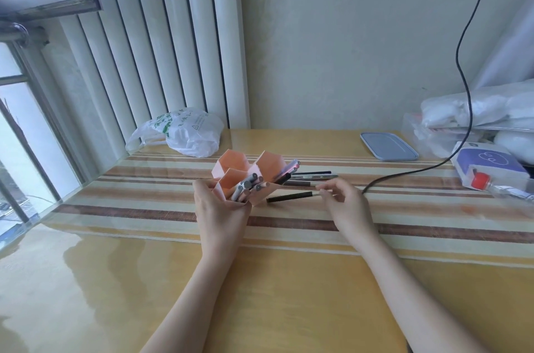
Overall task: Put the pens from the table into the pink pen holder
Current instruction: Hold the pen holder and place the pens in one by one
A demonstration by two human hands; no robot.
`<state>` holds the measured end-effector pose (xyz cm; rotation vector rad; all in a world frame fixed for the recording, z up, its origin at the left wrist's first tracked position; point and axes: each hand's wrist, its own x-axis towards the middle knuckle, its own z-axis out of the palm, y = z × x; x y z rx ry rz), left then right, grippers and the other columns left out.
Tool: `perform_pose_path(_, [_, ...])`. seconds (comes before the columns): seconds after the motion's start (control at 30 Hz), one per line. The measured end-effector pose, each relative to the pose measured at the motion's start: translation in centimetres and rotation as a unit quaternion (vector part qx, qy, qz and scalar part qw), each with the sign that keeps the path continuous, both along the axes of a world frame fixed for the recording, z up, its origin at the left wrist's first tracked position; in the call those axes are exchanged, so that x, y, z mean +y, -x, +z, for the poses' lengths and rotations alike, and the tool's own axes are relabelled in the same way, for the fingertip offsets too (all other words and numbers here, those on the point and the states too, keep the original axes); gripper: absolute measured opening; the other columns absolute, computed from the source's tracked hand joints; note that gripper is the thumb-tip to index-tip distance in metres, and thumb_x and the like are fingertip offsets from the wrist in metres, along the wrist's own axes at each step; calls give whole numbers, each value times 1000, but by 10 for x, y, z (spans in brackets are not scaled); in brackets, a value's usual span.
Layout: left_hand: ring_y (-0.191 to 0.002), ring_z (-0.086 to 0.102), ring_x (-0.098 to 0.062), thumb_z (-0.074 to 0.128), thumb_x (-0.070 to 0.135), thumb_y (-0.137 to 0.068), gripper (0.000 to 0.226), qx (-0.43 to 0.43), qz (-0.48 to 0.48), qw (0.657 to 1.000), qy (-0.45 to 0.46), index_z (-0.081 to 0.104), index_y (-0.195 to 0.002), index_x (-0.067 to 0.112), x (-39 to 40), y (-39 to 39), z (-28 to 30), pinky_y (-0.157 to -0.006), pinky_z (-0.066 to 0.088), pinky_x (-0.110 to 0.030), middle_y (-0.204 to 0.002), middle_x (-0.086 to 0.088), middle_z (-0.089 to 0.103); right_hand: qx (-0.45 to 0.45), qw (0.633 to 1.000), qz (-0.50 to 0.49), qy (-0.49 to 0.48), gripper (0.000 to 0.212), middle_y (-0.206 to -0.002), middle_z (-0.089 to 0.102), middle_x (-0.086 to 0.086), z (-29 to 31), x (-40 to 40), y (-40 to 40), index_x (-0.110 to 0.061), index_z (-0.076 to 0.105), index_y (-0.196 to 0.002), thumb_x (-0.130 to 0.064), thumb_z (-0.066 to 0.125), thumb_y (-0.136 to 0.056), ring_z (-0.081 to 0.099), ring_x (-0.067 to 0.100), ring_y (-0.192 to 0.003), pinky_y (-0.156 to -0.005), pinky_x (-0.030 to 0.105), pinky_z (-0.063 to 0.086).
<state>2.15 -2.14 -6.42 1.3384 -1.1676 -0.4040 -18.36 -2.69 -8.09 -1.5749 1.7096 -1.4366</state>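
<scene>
Holder: pink pen holder (245,176), made of several hexagonal cells, stands on the striped cloth (144,188) near the middle of the table (260,309).
Left hand: my left hand (219,208) is curled round the near side of the holder and steadies it.
Right hand: my right hand (341,199) pinches one end of a black pen (289,197) between thumb and fingertips; the other fingers are loosely bent and hold nothing else.
Pen in hand: it lies nearly level, its far tip pointing at the holder and just beside the holder's near right corner; I cannot tell whether it is lifted clear of the cloth.
Pens in holder: several grey pens (245,188) lean in the near cell; a few more (289,172) stick out of the right cell, tilted far over to the right.
Pens left on the table: about three (312,176) lie side by side behind my right hand, just right of the holder.
Risk, end grip: held at one end only, the pen could swing or slip as I raise it.
Risk, tip strike: a level approach could hit the cell wall and push the holder.
Risk, crowding: the near cell looks full; a new pen could jam or lever others out.
Risk, leaning pens: a knock could tip them back onto the table.
Risk, cable: a black cable (404,176) lies near my right wrist and could snag.
</scene>
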Motion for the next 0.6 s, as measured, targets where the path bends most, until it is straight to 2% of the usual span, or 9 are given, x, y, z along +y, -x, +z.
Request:
perform_pose_path(0.1, [-84, 47, -24, 71, 3, -61, 46, 0, 1, 1000, 3, 34, -86, 14, 0, -1, 0, -66, 36, -33, -90, -4, 47, -146, 989, 5, 20, 8, -93, 68, 4, 8, 2, -4, -15, 62, -92, -11, 55, -92, 66, 9, -71, -67, 16, 48])
perform_pose_path(0.2, [-84, 47, -25, 69, 2, -62, 45, -2, 0, 1000, -3, 34, -87, 14, -2, -1, -1, -66, 39, -35, -90, -5, 48, -239, 968, -38, 73, 13, -92, 67, 8, 16, 7, -10, -19, 51, -98, -9, 57, -91, 68, 18, -70, -78, 35, 54])
perform_pose_path(0.3, [-84, 48, -27, 67, 3, -63, 44, -8, -6, 1000, -5, 34, -89, 15, -3, -1, -3, -67, 42, -39, -91, -6, 47, -236, 954, -80, 168, 20, -84, 67, 3, 31, 19, -19, -26, 47, -95, -11, 59, -90, 69, 25, -74, -79, 40, 54])
perform_pose_path(0.43, [-86, 48, -26, 68, 4, -63, 46, -19, -12, 1000, -4, 36, -95, 15, -2, -1, -3, -67, 41, -37, -96, -7, 49, -211, 927, -99, 293, 21, -80, 63, 0, 56, 42, -31, -30, 46, -90, -13, 59, -91, 66, 25, -65, -66, 32, 53])
perform_pose_path(0.53, [-88, 48, -24, 71, 7, -64, 49, -29, -11, 1000, -4, 37, -98, 17, -1, 0, -2, -65, 39, -34, -99, -5, 49, -233, 912, -73, 331, 24, -75, 60, 4, 71, 56, -39, -24, 42, -86, -10, 62, -89, 64, 17, -54, -60, 28, 52])
perform_pose_path(0.6, [-88, 49, -25, 72, 7, -64, 50, -44, -13, 999, 1, 37, -98, 17, 0, -1, -3, -65, 38, -34, -100, -6, 49, -251, 908, -54, 332, 25, -76, 59, 5, 75, 62, -44, -23, 40, -84, -12, 62, -88, 65, 20, -53, -59, 29, 53])
